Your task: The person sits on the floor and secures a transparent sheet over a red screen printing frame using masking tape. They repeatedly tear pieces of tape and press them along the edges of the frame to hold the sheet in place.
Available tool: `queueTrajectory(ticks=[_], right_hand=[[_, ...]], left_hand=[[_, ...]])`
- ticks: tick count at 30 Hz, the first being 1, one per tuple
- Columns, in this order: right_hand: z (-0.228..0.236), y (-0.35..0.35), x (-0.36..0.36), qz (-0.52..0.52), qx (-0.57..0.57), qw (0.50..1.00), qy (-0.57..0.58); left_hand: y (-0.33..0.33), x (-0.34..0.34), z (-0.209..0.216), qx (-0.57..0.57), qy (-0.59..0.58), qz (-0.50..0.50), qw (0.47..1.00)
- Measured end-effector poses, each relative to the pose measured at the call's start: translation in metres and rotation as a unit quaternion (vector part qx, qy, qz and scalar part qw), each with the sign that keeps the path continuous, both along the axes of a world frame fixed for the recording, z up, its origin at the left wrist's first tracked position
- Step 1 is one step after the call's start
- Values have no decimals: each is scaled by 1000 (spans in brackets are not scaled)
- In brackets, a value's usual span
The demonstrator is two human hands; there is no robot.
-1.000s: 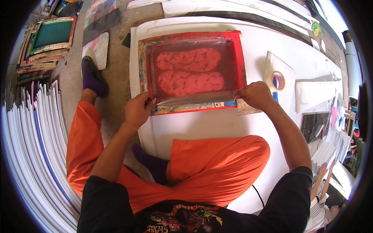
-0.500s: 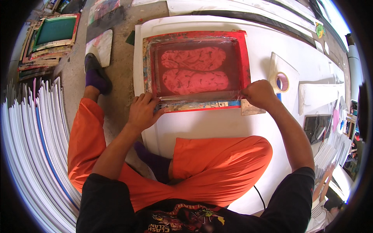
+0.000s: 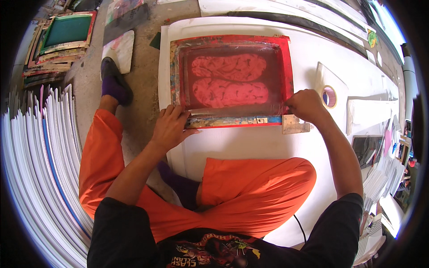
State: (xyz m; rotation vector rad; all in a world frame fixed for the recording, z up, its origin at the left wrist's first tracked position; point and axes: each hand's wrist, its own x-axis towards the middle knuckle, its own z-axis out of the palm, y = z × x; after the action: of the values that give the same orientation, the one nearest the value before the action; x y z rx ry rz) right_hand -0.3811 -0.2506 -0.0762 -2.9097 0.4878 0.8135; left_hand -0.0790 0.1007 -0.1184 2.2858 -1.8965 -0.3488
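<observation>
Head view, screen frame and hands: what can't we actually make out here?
- Left hand: fingertips curl over the screen frame, so the contact underneath is hidden.
- Right hand: its palm side is turned away, so any grip is unclear.
- Sheet under the frame: covered by the red mesh.
- Tape roll: small and bent by the fisheye rim.
- Stacked boards: cut off at the left edge.

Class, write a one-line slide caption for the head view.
Seated on the floor, both hands grip the red screen-printing frame on white board.
</observation>
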Motion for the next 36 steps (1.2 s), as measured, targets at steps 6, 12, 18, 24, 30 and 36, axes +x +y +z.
queueTrajectory(ticks=[6, 12, 18, 24, 30, 36], right_hand=[[12, -11, -1, -33, 9, 997, -67], [-6, 1, -8, -4, 0, 1000, -17], [-9, 6, -8, 26, 2, 1000, -18], [-7, 13, 5, 64, -41, 996, 56], [6, 17, 26, 66, -35, 993, 95], [1, 21, 31, 79, -25, 987, 139]], left_hand=[[-1, 4, 4, 10, 24, 15, 1000], [-1, 1, 6, 24, -1, -5, 1000], [-4, 1, 16, 67, -44, -36, 996], [-6, 2, 11, 15, -88, -75, 993], [-10, 4, 7, 37, -94, -87, 991], [-14, 6, 8, 52, -94, -90, 990]])
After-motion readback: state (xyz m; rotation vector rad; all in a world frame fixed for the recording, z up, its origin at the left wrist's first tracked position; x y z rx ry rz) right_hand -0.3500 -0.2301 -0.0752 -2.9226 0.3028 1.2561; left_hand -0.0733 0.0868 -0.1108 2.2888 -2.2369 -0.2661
